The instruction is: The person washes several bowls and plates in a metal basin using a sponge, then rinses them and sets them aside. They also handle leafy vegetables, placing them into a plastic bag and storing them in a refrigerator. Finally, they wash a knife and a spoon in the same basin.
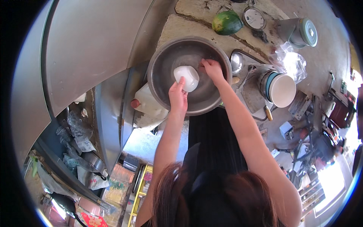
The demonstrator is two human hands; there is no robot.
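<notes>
A large round metal basin lies in front of me on a worn counter. Inside it, my left hand grips a small white bowl, tilted on its side, with the thumb on its outer wall. My right hand is over the right part of the basin, a short way right of the bowl, its fingers bent together. Whether anything is between those fingers cannot be made out.
Behind the basin lie a green squash and a round lidded tin. At right are a ladle, stacked bowls, a clear plastic bag and a lidded pail. A plastic jug stands left, beside metal panels.
</notes>
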